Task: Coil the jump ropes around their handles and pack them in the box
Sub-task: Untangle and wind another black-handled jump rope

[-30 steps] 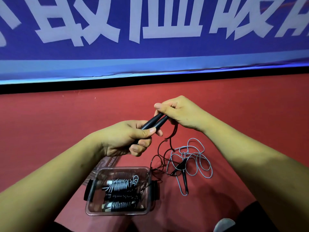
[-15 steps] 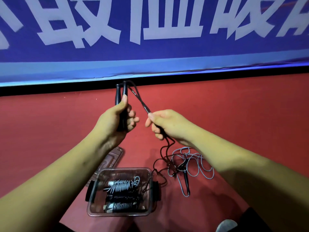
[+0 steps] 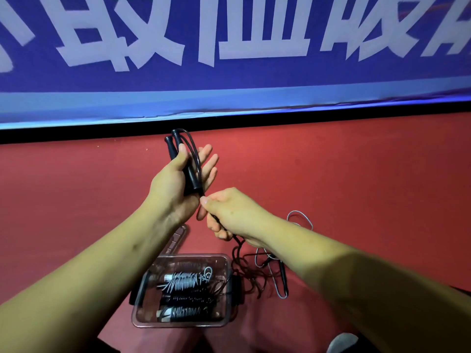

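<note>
Left hand (image 3: 170, 186) thumb-pins black handles (image 3: 190, 174) — right hand (image 3: 238, 215) pinches rope (image 3: 195, 155).

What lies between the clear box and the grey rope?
Slack loops of the black rope, trailing from the right hand, seen in the head view.

A blue banner (image 3: 254, 80) fills the upper part of the view, printed with large white characters (image 3: 262, 29) that are cut off at the top. A pale blue band (image 3: 229, 101) runs along its lower edge, with a black strip (image 3: 76, 132) just beneath it. Below that spreads a plain red floor (image 3: 356, 187). The rounded grey toe of a shoe (image 3: 341, 343) shows at the bottom edge, towards the right.
</note>
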{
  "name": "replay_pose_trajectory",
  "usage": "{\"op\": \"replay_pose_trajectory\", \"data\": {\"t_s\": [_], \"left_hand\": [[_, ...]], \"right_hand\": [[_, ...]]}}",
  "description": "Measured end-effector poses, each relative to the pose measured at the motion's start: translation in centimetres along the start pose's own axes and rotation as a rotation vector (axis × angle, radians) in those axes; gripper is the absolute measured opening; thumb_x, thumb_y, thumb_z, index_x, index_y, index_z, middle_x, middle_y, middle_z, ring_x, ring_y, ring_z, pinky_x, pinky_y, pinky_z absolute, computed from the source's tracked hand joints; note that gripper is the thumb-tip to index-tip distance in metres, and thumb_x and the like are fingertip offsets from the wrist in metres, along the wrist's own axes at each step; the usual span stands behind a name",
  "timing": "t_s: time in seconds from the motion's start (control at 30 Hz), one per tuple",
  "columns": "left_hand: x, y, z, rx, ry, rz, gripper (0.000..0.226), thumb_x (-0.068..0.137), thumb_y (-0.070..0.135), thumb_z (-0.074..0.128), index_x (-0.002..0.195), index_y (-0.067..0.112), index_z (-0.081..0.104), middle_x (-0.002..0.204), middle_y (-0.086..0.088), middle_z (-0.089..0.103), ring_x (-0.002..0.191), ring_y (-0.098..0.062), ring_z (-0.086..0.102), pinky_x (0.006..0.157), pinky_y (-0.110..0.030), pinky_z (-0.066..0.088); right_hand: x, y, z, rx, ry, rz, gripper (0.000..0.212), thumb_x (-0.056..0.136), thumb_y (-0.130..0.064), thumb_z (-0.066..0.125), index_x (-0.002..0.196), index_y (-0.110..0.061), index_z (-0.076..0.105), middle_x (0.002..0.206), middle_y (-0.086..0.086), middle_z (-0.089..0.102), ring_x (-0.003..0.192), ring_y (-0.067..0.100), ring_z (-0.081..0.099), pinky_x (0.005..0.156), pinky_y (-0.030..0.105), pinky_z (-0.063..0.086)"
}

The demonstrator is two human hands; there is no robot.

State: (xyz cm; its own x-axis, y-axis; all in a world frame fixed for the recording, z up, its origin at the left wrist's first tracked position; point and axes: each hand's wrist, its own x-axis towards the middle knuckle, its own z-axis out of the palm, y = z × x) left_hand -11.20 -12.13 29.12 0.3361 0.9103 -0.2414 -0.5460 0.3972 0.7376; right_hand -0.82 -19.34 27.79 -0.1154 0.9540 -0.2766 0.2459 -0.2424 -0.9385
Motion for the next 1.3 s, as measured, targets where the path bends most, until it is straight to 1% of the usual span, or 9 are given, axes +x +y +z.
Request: {"op": "replay_pose_trajectory", "data": {"t_s": [0.13, 0.27, 0.33, 0.43, 0.63, 0.8, 0.87, 1.03, 1.3], "left_hand": [[-0.1, -0.1, -0.1, 0.136, -0.024, -0.011, 0.043, 0.103, 0.048, 0.035, 0.121, 0.018, 0.059, 0.121, 0.004, 0.071, 0.118, -0.018, 0.063, 0.094, -0.032, 0.045], [0.1, -0.2, -0.2, 0.170, 0.025, -0.053, 0.042, 0.098, 0.057, 0.040, 0.100, 0.020, 0.061, 0.087, -0.005, 0.068, 0.099, -0.029, 0.068, 0.083, -0.037, 0.053], [0.2, -0.2, -0.1, 0.105, 0.019, -0.072, 0.039, 0.098, 0.056, 0.042, 0.096, 0.018, 0.054, 0.069, -0.001, 0.060, 0.070, -0.022, 0.070, 0.061, -0.029, 0.057], [0.8, 0.3, -0.3, 0.087, 0.008, -0.036, 0.036, 0.099, 0.052, 0.045, 0.091, 0.018, 0.049, 0.052, 0.007, 0.035, 0.037, -0.006, 0.034, 0.037, -0.015, 0.030], [3.2, 1.5, -2.3, 0.378, 0.243, 0.231, 0.022, 0.101, 0.029, 0.054, 0.102, 0.015, 0.037, 0.046, 0.005, 0.022, 0.036, -0.011, 0.020, 0.043, -0.017, 0.024], [4.1, 3.0, -3.9, 0.482, 0.313, 0.254, 0.020, 0.100, 0.025, 0.055, 0.099, 0.017, 0.037, 0.048, 0.003, 0.024, 0.034, -0.011, 0.023, 0.042, -0.019, 0.028], [4.5, 3.2, -4.4, 0.733, 0.335, 0.289, 0.021, 0.098, 0.026, 0.058, 0.089, 0.019, 0.040, 0.052, -0.001, 0.032, 0.035, -0.014, 0.030, 0.045, -0.025, 0.035], [3.7, 2.2, -4.2, 1.400, 0.144, 0.235, 0.019, 0.096, 0.027, 0.062, 0.101, 0.013, 0.049, 0.064, -0.009, 0.052, 0.040, -0.025, 0.049, 0.040, -0.031, 0.047], [2.4, 2.8, -4.4, 1.558, -0.066, -0.063, 0.019, 0.097, 0.031, 0.062, 0.107, 0.021, 0.051, 0.065, -0.012, 0.043, 0.038, -0.020, 0.042, 0.038, -0.025, 0.038]], "right_hand": [[0.2, -0.5, 0.3, 0.016, -0.026, 0.051, 0.035, 0.104, -0.021, 0.041, 0.090, 0.004, 0.060, 0.042, 0.001, 0.042, 0.034, 0.013, 0.030, 0.042, 0.022, 0.026], [-0.2, -0.9, 0.0, -0.063, -0.063, 0.041, 0.036, 0.104, -0.022, 0.039, 0.080, -0.002, 0.058, 0.051, 0.006, 0.046, 0.034, 0.013, 0.036, 0.041, 0.020, 0.029], [-0.4, -1.0, 0.1, -0.121, -0.081, 0.028, 0.038, 0.105, -0.024, 0.037, 0.077, -0.005, 0.055, 0.054, 0.007, 0.050, 0.035, 0.014, 0.044, 0.040, 0.021, 0.034], [-0.5, -1.1, 0.5, -0.148, -0.109, 0.007, 0.039, 0.105, -0.024, 0.035, 0.078, -0.004, 0.055, 0.052, 0.008, 0.056, 0.042, 0.019, 0.055, 0.047, 0.023, 0.040], [-1.0, -2.1, -0.3, -0.220, -0.146, -0.036, 0.023, 0.100, -0.012, 0.046, 0.095, 0.005, 0.061, 0.057, 0.005, 0.055, 0.044, 0.016, 0.058, 0.044, 0.021, 0.044], [-1.4, -3.1, -2.3, -0.263, -0.164, -0.071, 0.018, 0.097, -0.012, 0.054, 0.091, 0.003, 0.063, 0.053, 0.003, 0.050, 0.047, 0.017, 0.061, 0.049, 0.025, 0.045], [-1.4, -3.5, -3.2, -0.309, -0.139, -0.101, 0.016, 0.096, -0.012, 0.056, 0.091, 0.001, 0.064, 0.052, 0.004, 0.047, 0.046, 0.017, 0.061, 0.052, 0.026, 0.045], [-0.7, -3.8, -6.0, -0.606, 0.057, -0.241, 0.011, 0.088, -0.021, 0.069, 0.082, -0.012, 0.072, 0.052, -0.008, 0.047, 0.040, 0.000, 0.043, 0.045, 0.011, 0.031], [-0.2, -3.0, -10.8, -0.840, 0.178, -0.287, 0.019, 0.081, -0.038, 0.076, 0.075, -0.020, 0.073, 0.060, -0.011, 0.058, 0.058, 0.001, 0.050, 0.055, 0.019, 0.038]]}}
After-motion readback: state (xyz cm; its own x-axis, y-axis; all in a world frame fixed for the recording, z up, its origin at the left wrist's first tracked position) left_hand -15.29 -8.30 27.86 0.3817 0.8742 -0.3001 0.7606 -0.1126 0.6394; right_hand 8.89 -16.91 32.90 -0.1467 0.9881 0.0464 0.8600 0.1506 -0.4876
